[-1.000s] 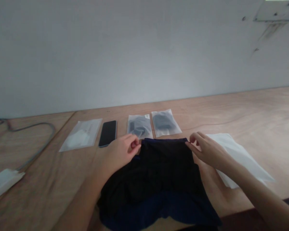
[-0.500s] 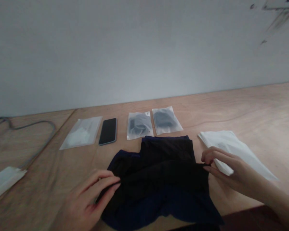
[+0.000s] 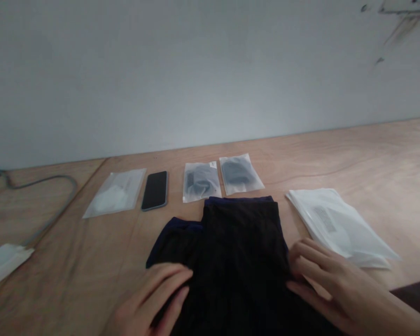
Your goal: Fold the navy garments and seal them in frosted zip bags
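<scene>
A folded black garment (image 3: pixel 241 242) with dark blue edges lies on the wooden table in front of me; its exact kind is hard to make out. One part juts out at its left, and its near end runs out of the bottom of the view. My left hand (image 3: pixel 157 298) has its thumb and fingers closed at the garment's left edge. At the right edge, my right hand (image 3: pixel 322 280) pinches the cloth between thumb and fingers. A stack of white translucent bags (image 3: pixel 336 224) lies beside my right hand, partly covered by it.
Two frosted bags with dark contents, a left one (image 3: pixel 201 182) and a right one (image 3: pixel 241 174), lie beyond the garment. Left of them are a phone (image 3: pixel 155 190) and a pale bag (image 3: pixel 115 193). A cable (image 3: pixel 61 214) leads to a white item (image 3: pixel 7 263). The wall (image 3: pixel 210 79) stands behind.
The raised near layer of the garment has come down towards me, and its blue underside no longer shows. Both hands have moved nearer to me, the left one also slightly right.
</scene>
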A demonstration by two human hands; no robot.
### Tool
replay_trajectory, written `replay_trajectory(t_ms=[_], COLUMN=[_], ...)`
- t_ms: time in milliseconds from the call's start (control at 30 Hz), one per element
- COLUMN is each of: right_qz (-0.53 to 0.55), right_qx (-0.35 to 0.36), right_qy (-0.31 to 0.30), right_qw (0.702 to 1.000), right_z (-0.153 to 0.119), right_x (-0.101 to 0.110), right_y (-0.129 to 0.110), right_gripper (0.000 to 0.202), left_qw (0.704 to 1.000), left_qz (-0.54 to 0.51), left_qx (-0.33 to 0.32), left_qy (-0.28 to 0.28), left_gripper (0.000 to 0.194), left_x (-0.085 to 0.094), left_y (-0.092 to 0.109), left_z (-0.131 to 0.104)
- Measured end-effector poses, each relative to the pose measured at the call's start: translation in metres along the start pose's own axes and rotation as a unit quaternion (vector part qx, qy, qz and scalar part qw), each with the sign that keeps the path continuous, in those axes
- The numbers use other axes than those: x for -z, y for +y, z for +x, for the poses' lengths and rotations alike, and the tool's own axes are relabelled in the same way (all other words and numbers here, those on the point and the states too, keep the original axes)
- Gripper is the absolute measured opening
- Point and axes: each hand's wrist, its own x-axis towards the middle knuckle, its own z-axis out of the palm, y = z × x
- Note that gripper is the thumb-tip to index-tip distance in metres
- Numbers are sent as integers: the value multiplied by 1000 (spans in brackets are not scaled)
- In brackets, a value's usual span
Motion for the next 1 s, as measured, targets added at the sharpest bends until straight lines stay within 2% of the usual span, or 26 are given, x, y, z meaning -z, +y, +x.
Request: replay_trajectory(t_ms=[33, 100, 200, 300, 433, 533, 633, 700, 800, 1000], right_qz=[-26, -82, -150, -167, -154, -141, -122, -115, -113, -107], right_qx=[-10, -2, 24, 13, 1, 1, 11, 16, 15, 13], right_qy=[24, 51, 42, 32, 31, 33, -1, -25, -39, -35], right_qw=[999, 995, 987, 985, 988, 989, 992, 993, 993, 994], right_z=[12, 35, 59, 66, 59, 47, 33, 25, 20, 19], right_x=[-4, -16, -34, -44, -41, -35, -31, -32, -37, -39], right_y=[-2, -1, 11, 29, 39, 32, 24, 23, 27, 29], right_gripper=[14, 35, 62, 66, 64, 67, 77, 83, 84, 84], left_qw=[1000, 996, 988, 983, 982, 982, 979, 977, 975, 976], left_qz=[26, 74, 121, 144, 158, 151, 127, 123, 121, 107], left_qx=[8, -9, -30, -32, -32, -55, -84, -88, -78, -62], left_qy=[-8, -39, -94, -111, -94, -99, -135, -153, -171, -178], left_gripper=[42, 56, 71, 79, 77, 79, 91, 96, 100, 102], left_x=[-6, -20, -39, -45, -37, -26, -19, -19, -23, -27], left_y=[-1, -1, -7, -20, -29, -16, -1, 1, -6, -16], left_z=[11, 30, 44, 47, 51, 48, 36, 28, 21, 22])
